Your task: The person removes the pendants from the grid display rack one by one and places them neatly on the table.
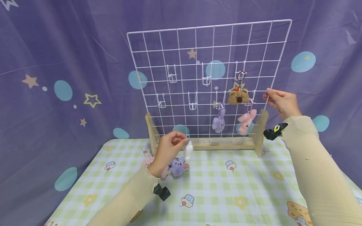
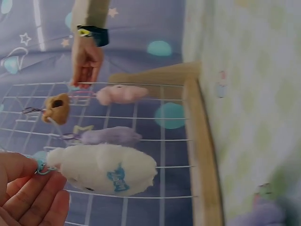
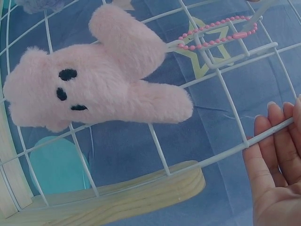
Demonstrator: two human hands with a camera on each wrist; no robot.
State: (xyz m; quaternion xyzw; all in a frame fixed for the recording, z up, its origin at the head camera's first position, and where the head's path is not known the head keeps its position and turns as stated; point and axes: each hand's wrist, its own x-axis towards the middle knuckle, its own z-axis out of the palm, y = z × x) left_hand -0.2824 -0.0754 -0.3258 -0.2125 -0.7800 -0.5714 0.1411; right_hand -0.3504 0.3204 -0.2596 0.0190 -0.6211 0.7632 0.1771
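Head: low before the wire grid (image 1: pixel 214 46), the left hand (image 1: pixel 169 149) dangles a white plush (image 1: pixel 188 151); the right hand (image 1: pixel 283 102) curls round the grid's side. Left wrist: pinched tightly, the small blue clasp (image 2: pixel 40 165) might slip. Right wrist: a tug could tip the grid.

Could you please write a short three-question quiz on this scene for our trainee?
1. What does the left hand hold?
2. How many plushes hang on the rack?
3. True or false: the right hand is pressed against the tabletop.

Key:
1. A white plush.
2. Three: the brown plush, a purple plush and a pink plush.
3. False: it grips the side of the rack.
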